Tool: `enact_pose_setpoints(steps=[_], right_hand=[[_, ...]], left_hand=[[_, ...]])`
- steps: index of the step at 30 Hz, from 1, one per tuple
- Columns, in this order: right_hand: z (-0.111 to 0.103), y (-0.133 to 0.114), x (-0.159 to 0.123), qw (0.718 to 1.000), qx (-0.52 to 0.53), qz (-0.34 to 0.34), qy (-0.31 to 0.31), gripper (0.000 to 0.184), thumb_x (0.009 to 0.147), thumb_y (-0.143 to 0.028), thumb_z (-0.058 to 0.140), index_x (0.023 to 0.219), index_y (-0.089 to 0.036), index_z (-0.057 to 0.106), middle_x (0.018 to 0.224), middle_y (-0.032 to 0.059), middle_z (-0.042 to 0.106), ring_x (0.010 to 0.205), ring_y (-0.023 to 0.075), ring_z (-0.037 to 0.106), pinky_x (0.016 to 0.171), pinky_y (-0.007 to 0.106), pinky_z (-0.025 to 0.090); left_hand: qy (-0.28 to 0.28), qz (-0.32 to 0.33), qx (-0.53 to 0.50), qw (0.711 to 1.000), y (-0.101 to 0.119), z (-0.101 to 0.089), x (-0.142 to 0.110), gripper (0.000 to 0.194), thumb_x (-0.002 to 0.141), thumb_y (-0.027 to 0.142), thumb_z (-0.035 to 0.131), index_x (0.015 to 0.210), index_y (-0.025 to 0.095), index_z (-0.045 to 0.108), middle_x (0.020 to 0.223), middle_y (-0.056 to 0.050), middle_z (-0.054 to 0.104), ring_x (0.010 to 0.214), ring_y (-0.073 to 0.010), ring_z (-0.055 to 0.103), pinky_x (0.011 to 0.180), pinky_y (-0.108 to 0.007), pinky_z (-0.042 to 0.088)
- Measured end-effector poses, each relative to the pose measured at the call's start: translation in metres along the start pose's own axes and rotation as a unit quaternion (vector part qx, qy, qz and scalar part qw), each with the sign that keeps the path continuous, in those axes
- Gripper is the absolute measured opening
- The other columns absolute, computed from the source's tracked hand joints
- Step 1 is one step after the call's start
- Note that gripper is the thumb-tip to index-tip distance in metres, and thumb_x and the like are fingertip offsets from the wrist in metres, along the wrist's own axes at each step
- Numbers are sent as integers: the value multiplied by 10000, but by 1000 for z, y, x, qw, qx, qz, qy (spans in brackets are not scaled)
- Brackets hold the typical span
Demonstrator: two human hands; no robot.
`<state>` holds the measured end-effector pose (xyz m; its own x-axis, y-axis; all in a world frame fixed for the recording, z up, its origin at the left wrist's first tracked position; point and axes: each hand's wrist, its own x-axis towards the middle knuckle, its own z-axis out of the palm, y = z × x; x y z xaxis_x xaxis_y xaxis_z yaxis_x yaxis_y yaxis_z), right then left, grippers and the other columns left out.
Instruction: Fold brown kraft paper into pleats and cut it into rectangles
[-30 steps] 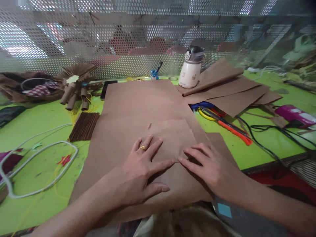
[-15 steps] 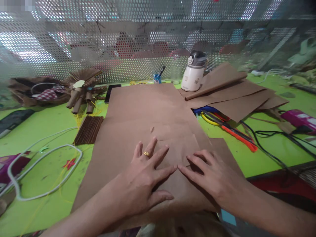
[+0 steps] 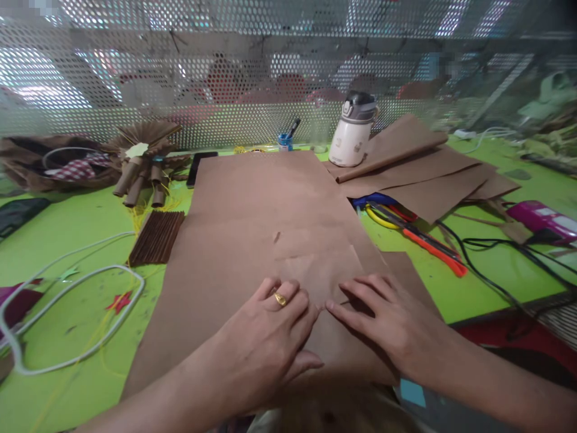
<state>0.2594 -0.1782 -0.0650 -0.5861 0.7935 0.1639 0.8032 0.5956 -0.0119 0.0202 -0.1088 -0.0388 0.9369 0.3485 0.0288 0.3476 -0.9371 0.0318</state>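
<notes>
A long sheet of brown kraft paper [image 3: 243, 204] lies in front of me, its near part covered by both hands. My left hand [image 3: 279, 337] rests on it with bent fingers and the thumb held apart; a gold ring sits on one finger. My right hand [image 3: 383, 319] touches the paper beside it, fingers spread and slightly bent, palm raised. The two hands nearly meet over a thin, paler overlapping layer [image 3: 318, 264] with creases. A small brown scrap [image 3: 276, 237] lies just beyond the fingers. What lies under the left fingertips is hidden.
Scissors with an orange-edged blade [image 3: 428, 246] and black cables [image 3: 478, 270] lie right, near more brown sheets [image 3: 415, 171] and a white bottle [image 3: 349, 141]. Left are a pleated brown strip [image 3: 157, 237], paper rolls [image 3: 135, 186] and a white cord [image 3: 139, 288]. A perforated screen [image 3: 252, 72] stands behind.
My left hand's fingers have gone from stretched out and spread to bent, drawing back toward me. The right hand stays nearly in place. The view has shifted slightly.
</notes>
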Motion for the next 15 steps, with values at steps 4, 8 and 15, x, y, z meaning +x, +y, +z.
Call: enact_pose_setpoints(steps=[4,8,15], right_hand=[[3,1,-5,999,18,16,27,435,884,-158,420,1297,-234,534,1292,150,519,1172,307,417,930,506,378],[4,0,-6,999,29,14,23,444,879,-138,408,1299,-218,531,1306,146,517,1182,307,418,940,512,373],[8,1,-7,999,34,17,31,462,873,-179,462,1330,-234,504,1322,140,510,1184,294,423,946,488,376]], left_hand=[[-9,-4,-1,1000,2,-2,0,499,896,515,443,1232,157,530,1016,-92,564,980,-265,476,858,-426,403],[-21,-9,-22,999,1,-2,1,476,884,504,475,1218,171,537,1020,-87,555,983,-263,474,844,-409,424],[-20,-10,-31,999,0,1,0,475,883,520,468,1206,179,538,1011,-76,557,998,-271,463,853,-419,422]])
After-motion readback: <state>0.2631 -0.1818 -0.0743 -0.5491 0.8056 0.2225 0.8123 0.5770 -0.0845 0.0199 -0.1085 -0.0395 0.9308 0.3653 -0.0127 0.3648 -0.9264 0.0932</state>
